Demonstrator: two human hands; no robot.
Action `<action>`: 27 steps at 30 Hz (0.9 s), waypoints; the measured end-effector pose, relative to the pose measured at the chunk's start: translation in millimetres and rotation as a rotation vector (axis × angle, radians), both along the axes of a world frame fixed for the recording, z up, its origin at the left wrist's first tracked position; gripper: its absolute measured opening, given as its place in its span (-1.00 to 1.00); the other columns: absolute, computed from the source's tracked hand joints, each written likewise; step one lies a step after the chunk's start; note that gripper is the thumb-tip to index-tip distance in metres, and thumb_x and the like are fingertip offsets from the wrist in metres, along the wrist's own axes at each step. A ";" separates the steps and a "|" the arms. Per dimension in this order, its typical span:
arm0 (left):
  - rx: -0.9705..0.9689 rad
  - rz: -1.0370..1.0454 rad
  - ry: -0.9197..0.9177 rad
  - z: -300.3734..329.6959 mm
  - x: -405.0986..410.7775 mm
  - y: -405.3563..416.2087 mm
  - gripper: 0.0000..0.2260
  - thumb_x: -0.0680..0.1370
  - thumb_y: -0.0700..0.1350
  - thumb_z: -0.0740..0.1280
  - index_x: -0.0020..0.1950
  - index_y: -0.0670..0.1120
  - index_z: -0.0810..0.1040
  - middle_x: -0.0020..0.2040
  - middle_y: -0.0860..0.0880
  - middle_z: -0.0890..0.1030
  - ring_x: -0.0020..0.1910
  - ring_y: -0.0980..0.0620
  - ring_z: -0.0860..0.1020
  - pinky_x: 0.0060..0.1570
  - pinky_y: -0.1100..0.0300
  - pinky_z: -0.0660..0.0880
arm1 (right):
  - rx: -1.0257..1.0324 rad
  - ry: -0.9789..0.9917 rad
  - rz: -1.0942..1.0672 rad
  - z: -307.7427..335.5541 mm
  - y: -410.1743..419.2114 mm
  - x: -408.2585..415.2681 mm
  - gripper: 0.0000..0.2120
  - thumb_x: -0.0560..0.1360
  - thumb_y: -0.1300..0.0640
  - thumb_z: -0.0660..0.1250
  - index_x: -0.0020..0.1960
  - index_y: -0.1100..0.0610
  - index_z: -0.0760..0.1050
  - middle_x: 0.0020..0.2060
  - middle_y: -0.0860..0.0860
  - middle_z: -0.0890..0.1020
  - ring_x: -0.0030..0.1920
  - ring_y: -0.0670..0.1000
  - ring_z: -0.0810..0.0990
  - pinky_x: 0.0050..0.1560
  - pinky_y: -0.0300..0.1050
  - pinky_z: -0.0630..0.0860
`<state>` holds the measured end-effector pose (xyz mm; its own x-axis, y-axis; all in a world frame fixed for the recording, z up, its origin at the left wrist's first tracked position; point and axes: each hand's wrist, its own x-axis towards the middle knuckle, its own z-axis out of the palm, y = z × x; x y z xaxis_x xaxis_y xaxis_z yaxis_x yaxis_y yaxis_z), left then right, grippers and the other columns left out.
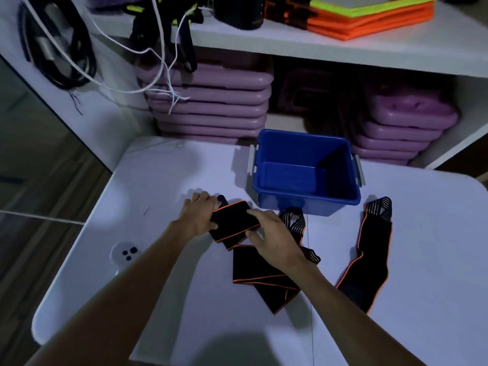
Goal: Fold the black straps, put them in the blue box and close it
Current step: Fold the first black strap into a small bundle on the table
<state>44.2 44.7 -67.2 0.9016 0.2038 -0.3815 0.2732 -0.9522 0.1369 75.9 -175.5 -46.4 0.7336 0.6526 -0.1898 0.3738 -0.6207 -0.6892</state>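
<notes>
A black strap with orange edging (232,220) lies partly folded on the white table, just left of the blue box's front. My left hand (198,215) grips its left end. My right hand (272,236) pinches the folded part from the right. The rest of this strap trails toward me in a loose fold (261,276). A second black strap (369,249) lies stretched out to the right, its striped end near the box's front corner. The blue box (306,202) stands open and holds nothing; no lid is visible.
The white table (163,180) has a round recess with dark dots (126,253) at its left. Behind stands a white shelf unit with stacked purple lids (211,101), purple boxes (406,120), dangling white cords (163,70) and orange-yellow vests (369,17).
</notes>
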 end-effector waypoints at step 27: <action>-0.575 0.298 -0.087 21.8 -32.7 112.0 -0.94 0.55 -0.30 0.29 -0.06 -0.23 0.56 -0.15 -0.21 0.59 -0.24 -0.10 0.58 -0.36 0.22 0.59 | 0.019 0.101 0.114 10.5 1.5 9.3 -0.76 0.42 -0.22 0.42 -0.14 -0.07 0.53 -0.33 -0.11 0.61 -0.30 -0.15 0.56 -0.26 -0.23 0.47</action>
<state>11.5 156.7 -45.4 0.8708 0.2345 -0.4322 0.4786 -0.6057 0.6357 85.3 -174.0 -35.9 0.6322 0.7348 -0.2457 0.3692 -0.5646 -0.7382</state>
